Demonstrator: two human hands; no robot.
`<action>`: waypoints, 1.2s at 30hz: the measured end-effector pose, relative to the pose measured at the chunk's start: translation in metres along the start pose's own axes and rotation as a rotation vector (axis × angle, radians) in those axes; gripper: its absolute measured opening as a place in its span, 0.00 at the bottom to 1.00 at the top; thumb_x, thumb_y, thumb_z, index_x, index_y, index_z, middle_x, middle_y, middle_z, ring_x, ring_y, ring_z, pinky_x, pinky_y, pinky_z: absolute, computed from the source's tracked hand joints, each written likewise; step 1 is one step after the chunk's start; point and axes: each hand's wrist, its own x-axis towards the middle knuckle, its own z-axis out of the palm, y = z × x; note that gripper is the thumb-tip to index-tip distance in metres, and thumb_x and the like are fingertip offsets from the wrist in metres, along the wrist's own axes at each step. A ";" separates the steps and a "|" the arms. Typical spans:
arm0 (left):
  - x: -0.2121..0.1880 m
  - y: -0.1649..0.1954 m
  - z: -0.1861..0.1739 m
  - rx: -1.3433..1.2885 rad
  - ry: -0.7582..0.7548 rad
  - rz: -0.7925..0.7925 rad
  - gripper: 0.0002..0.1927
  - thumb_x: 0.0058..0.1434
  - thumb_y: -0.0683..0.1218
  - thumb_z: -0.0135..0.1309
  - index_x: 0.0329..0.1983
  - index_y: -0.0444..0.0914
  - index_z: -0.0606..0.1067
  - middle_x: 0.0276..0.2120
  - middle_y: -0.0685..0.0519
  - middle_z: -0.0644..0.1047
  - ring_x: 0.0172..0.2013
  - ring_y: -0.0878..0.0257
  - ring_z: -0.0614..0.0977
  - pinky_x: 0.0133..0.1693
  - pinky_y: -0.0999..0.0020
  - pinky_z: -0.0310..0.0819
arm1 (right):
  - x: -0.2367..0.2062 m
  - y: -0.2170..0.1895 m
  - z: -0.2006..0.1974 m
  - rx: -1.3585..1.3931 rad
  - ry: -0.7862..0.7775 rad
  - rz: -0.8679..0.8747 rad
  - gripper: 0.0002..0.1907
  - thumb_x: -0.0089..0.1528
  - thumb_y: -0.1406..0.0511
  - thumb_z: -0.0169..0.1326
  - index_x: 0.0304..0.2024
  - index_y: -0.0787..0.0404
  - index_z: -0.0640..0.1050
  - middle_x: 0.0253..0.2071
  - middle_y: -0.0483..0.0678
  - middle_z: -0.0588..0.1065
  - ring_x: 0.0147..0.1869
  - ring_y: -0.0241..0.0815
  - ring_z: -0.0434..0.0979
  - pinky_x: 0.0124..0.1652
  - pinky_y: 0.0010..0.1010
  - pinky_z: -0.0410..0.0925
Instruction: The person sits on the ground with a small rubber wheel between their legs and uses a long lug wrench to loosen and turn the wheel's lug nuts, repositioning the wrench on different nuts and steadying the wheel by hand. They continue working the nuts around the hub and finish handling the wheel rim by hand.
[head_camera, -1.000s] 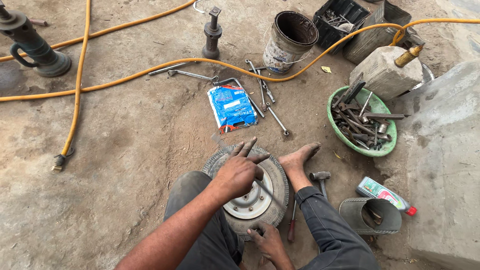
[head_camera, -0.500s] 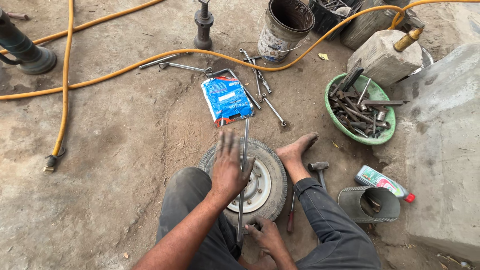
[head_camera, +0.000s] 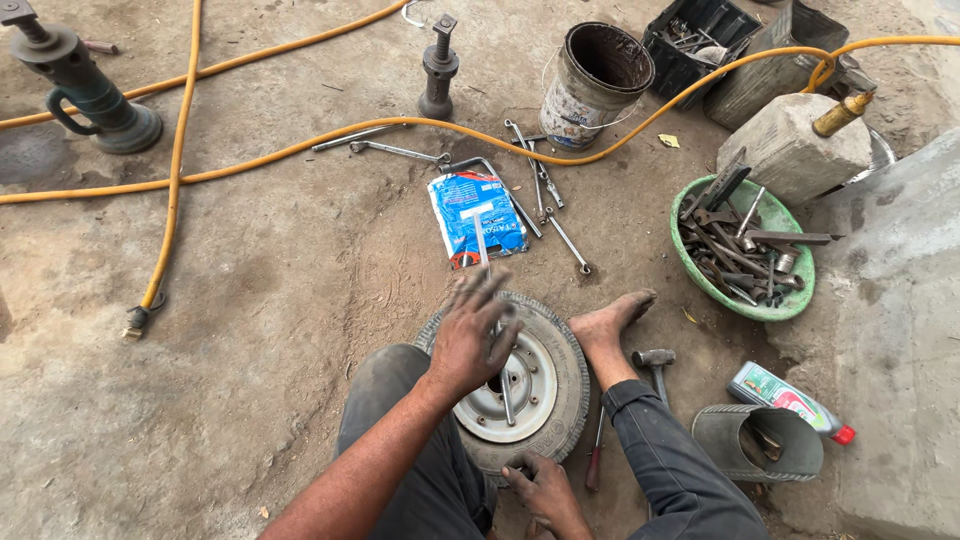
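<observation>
Your left hand (head_camera: 470, 340) lies spread open over the small wheel (head_camera: 515, 385) on the ground between your legs, touching a long metal bar (head_camera: 495, 320) that stands in the hub. Your right hand (head_camera: 545, 492) grips the near edge of the tyre, fingers curled. The bar could slip sideways, because the open palm does not really hold it, and your bare foot (head_camera: 610, 325) is just beside.

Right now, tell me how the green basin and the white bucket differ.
The green basin is wide, shallow and heaped with metal tools; the white bucket is tall and narrow, and its dark inside shows no contents. The basin sits right of the bare foot; the bucket stands farther off, behind the yellow hose. Both stand upright on the dirt.
</observation>
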 end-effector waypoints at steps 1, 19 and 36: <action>-0.001 -0.001 -0.001 0.067 0.039 -0.084 0.21 0.64 0.55 0.55 0.50 0.34 0.76 0.67 0.38 0.69 0.70 0.41 0.64 0.68 0.44 0.50 | 0.000 -0.001 0.000 -0.013 -0.003 -0.002 0.16 0.58 0.58 0.62 0.39 0.64 0.83 0.30 0.53 0.82 0.36 0.42 0.83 0.42 0.35 0.74; -0.010 0.025 -0.014 0.014 0.003 -0.171 0.33 0.57 0.47 0.54 0.63 0.25 0.65 0.72 0.29 0.56 0.74 0.36 0.53 0.71 0.44 0.43 | 0.020 0.025 0.016 0.067 -0.044 0.073 0.18 0.57 0.55 0.64 0.40 0.62 0.83 0.26 0.47 0.80 0.29 0.36 0.80 0.33 0.32 0.73; -0.007 0.021 -0.001 -0.074 -0.432 0.162 0.11 0.60 0.39 0.48 0.43 0.43 0.77 0.64 0.51 0.79 0.75 0.53 0.66 0.78 0.47 0.47 | 0.010 0.003 0.014 0.066 -0.009 0.026 0.14 0.58 0.59 0.63 0.39 0.63 0.84 0.29 0.46 0.82 0.35 0.34 0.81 0.39 0.32 0.73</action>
